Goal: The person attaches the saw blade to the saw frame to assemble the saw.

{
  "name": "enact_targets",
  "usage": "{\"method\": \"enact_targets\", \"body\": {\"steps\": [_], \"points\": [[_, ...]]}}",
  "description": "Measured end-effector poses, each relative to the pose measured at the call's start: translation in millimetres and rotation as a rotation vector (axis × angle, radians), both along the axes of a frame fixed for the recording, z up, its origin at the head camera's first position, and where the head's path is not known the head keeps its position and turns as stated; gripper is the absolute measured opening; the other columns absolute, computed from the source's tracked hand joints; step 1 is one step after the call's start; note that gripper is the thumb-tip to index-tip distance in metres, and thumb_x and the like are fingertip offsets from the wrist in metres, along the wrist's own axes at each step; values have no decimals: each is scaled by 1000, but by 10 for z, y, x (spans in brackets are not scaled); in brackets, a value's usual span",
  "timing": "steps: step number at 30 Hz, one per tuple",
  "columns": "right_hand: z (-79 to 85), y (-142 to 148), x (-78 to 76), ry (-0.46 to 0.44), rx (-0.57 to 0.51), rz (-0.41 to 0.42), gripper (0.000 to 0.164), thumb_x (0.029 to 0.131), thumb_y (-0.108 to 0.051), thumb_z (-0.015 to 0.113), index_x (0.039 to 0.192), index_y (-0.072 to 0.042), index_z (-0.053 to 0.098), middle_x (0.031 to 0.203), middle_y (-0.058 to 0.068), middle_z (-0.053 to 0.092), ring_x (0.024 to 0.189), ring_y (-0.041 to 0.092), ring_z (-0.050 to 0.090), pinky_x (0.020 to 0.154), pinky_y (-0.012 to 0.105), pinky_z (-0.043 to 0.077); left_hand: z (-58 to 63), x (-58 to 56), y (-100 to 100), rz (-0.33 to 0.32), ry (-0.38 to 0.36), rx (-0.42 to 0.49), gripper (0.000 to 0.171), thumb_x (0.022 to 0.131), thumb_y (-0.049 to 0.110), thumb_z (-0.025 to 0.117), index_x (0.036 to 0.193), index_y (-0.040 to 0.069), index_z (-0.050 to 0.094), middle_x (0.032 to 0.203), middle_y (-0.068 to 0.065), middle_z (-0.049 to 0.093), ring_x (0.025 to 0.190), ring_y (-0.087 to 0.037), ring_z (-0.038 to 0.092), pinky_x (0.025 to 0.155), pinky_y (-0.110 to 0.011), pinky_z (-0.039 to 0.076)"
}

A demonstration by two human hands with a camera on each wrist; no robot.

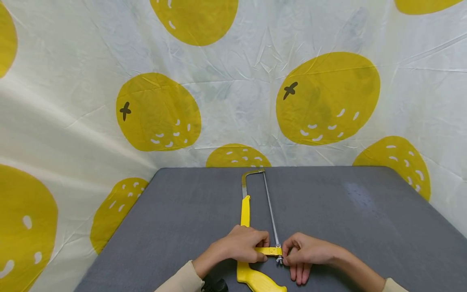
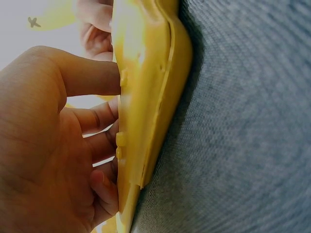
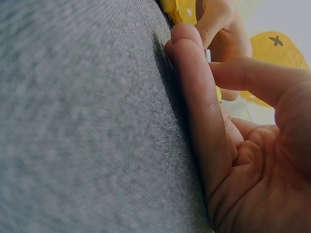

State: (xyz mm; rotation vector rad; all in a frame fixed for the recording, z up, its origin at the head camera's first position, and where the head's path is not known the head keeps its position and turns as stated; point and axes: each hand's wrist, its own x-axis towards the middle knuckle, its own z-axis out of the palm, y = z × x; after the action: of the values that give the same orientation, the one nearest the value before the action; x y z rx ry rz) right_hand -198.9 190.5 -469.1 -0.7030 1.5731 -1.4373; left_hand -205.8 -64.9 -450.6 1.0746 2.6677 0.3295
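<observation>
A hacksaw [image 1: 245,211] with a yellow handle and a thin silver blade [image 1: 270,207] lies on the grey table, its blade side to the right. My left hand [image 1: 242,243] grips the yellow frame just ahead of the handle, thumb and fingers at the short crosspiece [image 1: 269,251]. In the left wrist view the thumb presses the yellow handle [image 2: 150,87]. At the blade's near end sits a metal wing nut [image 1: 279,260]. My right hand [image 1: 306,251] pinches at it with thumb and forefinger, the other fingers resting along the tabletop, as the right wrist view shows.
The grey table [image 1: 182,211] has a pale smudge [image 1: 359,194] at its right. Behind and to the left hangs a white cloth [image 1: 237,105] printed with yellow fruit. A black object [image 1: 215,285] shows by the left wrist.
</observation>
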Motion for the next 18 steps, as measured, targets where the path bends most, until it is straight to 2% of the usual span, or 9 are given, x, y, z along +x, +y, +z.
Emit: {"method": "enact_targets", "body": {"steps": [18], "points": [[-20,-26,23,26,16,-25,7,95,-4,60,100,0,62,71,3,74,58,8,72,52,25,56,-19,10,-13,-1,1,7,16,93,39,73,93,31,59,67,15,50,56,-2,46,55,-23,35]]}}
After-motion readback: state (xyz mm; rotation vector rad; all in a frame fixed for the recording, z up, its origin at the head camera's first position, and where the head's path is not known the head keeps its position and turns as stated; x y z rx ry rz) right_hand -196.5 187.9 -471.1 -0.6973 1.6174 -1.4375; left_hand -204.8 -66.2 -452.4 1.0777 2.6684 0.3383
